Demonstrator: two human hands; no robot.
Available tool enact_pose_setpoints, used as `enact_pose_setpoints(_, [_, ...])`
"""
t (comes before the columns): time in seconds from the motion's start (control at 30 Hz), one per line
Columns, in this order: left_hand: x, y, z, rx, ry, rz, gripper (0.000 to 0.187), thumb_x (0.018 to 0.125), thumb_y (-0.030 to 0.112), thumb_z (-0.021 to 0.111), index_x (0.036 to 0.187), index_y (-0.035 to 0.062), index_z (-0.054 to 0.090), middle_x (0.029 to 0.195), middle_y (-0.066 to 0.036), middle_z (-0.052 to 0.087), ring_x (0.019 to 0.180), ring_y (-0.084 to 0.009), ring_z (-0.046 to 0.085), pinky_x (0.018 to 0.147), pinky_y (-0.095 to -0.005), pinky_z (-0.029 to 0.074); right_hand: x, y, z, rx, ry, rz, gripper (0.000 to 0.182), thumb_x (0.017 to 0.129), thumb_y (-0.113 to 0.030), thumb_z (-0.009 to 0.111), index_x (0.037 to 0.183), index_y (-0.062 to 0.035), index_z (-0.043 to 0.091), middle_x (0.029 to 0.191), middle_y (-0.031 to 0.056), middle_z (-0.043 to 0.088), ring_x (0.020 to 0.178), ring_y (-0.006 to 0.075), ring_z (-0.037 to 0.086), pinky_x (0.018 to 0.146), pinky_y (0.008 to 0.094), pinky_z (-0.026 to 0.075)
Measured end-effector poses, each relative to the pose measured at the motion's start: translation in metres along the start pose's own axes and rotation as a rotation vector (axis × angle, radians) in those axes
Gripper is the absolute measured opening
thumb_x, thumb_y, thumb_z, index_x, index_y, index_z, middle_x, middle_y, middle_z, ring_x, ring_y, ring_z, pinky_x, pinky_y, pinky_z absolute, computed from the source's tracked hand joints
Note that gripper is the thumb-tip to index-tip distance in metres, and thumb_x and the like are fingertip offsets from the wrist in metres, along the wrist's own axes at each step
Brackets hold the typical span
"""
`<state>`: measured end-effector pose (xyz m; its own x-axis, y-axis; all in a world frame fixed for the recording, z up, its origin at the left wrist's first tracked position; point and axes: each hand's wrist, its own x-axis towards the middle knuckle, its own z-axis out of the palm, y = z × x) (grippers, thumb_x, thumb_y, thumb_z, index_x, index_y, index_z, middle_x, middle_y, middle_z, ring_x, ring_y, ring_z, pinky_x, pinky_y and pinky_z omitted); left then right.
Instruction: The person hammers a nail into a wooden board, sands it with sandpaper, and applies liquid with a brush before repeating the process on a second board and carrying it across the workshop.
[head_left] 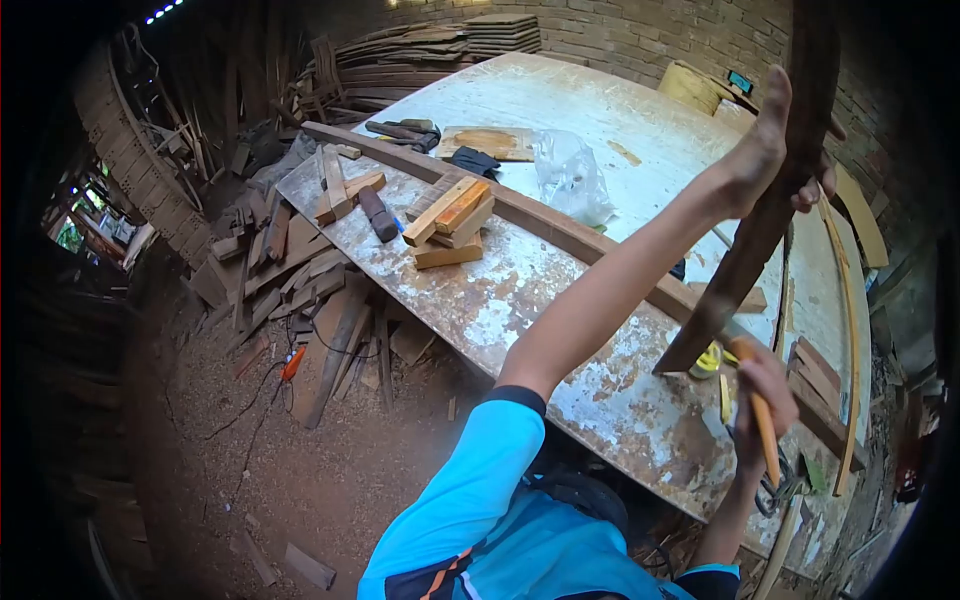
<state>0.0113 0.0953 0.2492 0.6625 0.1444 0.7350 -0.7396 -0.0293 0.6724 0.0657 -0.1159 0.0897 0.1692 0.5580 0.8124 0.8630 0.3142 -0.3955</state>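
My left hand grips a long dark wooden plank, thumb on the near side and fingertips showing past its far edge. The plank stands tilted, its lower end close over the table. Lower right, my right hand is closed around an orange-brown wooden handle; what tool it belongs to I cannot tell. Beside the plank's lower end lies a yellow tape measure. A long wooden beam crosses the worktable behind the plank.
Stacked short wood blocks, a dark brown block and a clear plastic bag lie on the table. Hand tools rest at its far left. Scrap wood and a cable with an orange connector cover the floor at left.
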Motion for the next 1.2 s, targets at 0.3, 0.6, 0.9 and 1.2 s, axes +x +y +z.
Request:
enact_pose_setpoints(0.3, [0.014, -0.018, 0.011, -0.058, 0.000, -0.030, 0.093, 0.070, 0.088, 0.020, 0.102, 0.0049, 0.044, 0.067, -0.013, 0.060, 0.048, -0.0172, 0.057, 0.047, -0.0272, 0.046, -0.041, -0.018, 0.021, -0.331, -0.431, -0.150, 0.022, 0.069, -0.006, 0.063, 0.090, -0.0085, 0.067, 0.107, 0.0152, 0.063, 0.098, 0.0325, 0.063, 0.080, 0.0379, 0.052])
enact_pose_setpoints(0.6, [0.026, -0.033, 0.015, -0.083, -0.056, -0.070, 0.093, 0.071, 0.088, 0.020, 0.102, 0.0040, 0.046, 0.069, -0.013, 0.060, 0.052, -0.0186, 0.061, 0.052, -0.0277, 0.051, 0.007, -0.010, -0.018, -0.188, -0.240, -0.154, 0.023, 0.068, -0.001, 0.065, 0.090, -0.0075, 0.069, 0.108, 0.0154, 0.065, 0.104, 0.0297, 0.062, 0.088, 0.0353, 0.051])
enact_pose_setpoints(0.9, [0.019, -0.028, 0.027, -0.112, -0.082, -0.052, 0.090, 0.074, 0.085, 0.023, 0.103, 0.0029, 0.046, 0.063, -0.010, 0.058, 0.058, -0.0227, 0.063, 0.060, -0.0371, 0.055, -0.025, -0.014, 0.009, -0.267, -0.250, -0.087, 0.021, 0.069, -0.007, 0.068, 0.090, -0.0121, 0.069, 0.109, 0.0146, 0.065, 0.104, 0.0332, 0.062, 0.091, 0.0393, 0.050])
enact_pose_setpoints(1.2, [0.012, -0.013, 0.040, -0.241, -0.197, -0.094, 0.081, 0.083, 0.076, 0.026, 0.116, 0.0042, 0.044, 0.089, -0.011, 0.060, 0.083, -0.0188, 0.062, 0.079, -0.0372, 0.052, 0.040, -0.033, -0.044, -0.101, 0.421, -0.106, 0.015, 0.082, 0.007, 0.061, 0.095, 0.0000, 0.064, 0.093, 0.0109, 0.066, 0.083, 0.0200, 0.062, 0.075, 0.0286, 0.052])
